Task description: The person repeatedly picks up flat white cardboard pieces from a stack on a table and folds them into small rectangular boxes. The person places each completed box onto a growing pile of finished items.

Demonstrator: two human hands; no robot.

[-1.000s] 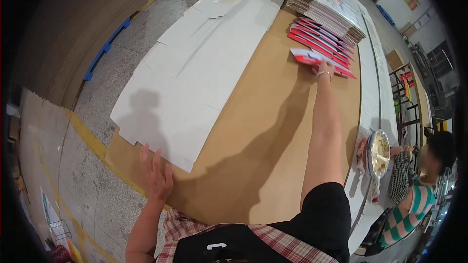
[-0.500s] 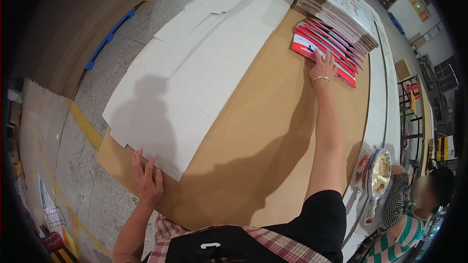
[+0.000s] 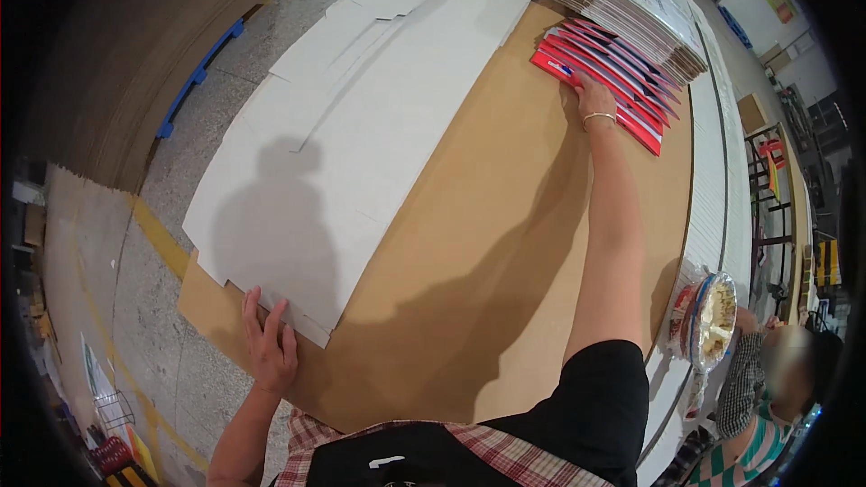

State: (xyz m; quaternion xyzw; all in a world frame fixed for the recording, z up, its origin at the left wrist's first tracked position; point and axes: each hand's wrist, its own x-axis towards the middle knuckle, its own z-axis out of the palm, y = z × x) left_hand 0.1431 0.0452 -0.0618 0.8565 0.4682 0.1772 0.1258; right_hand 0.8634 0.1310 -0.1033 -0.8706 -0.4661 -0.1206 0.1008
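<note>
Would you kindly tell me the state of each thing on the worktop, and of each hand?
Red packages: flat-folded, overlapping in a row
Carton stack: flat, piled up
White cardboard sheet: lying flat
Brown cardboard sheet: flat, partly covered
Round item: wrapped in clear film
Left hand: open, at the white sheet's edge
Right hand: at the red packages, grip unclear

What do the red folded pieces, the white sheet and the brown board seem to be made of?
Red folded pieces: probably thin printed card, fairly smooth, judging by their crisp edges.
White sheet: likely cardboard, matte, with cut notches and slits.
Brown board: likely plain cardboard, matte and evenly tan; whether it's corrugated inside, I can't tell.
</note>
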